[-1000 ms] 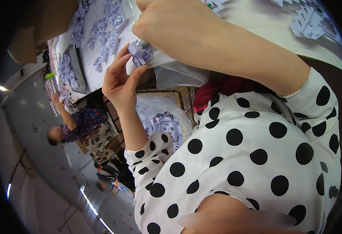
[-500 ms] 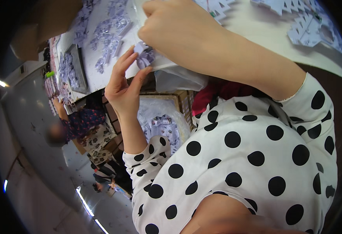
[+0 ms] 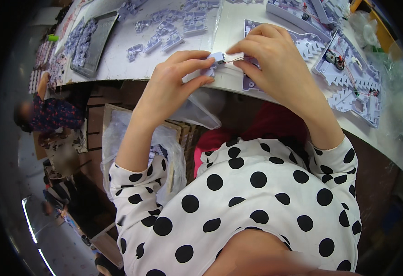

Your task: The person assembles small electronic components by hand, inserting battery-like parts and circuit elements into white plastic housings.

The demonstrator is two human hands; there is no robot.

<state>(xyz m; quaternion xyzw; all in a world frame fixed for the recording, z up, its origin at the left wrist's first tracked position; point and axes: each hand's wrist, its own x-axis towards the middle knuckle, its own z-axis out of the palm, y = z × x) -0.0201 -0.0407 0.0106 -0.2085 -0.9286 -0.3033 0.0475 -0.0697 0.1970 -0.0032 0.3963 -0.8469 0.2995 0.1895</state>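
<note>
Between the thumb and fingertips of my left hand [image 3: 167,83] is a small pale lilac plastic part [image 3: 218,58], held over the table's near edge. Thin dark wires [image 3: 234,59] run from that part to my right hand [image 3: 277,57], whose thumb and forefinger are pinched on them. What the wires join inside the part is too small to make out. Under my right hand lies a flat lilac plastic casing [image 3: 248,83], largely hidden by the fingers.
Several loose lilac parts [image 3: 165,28] lie on the white table [image 3: 123,64], with a dark tray [image 3: 93,66] of more at left. Open casings with wiring [image 3: 348,76] lie at right. A plastic-lined crate [image 3: 111,126] stands below. A co-worker [image 3: 56,112] sits at far left.
The view has shifted, bringing more casings in at right. My right hand has come back from across the table and now pinches wires beside the part. My left hand still holds the lilac part.
</note>
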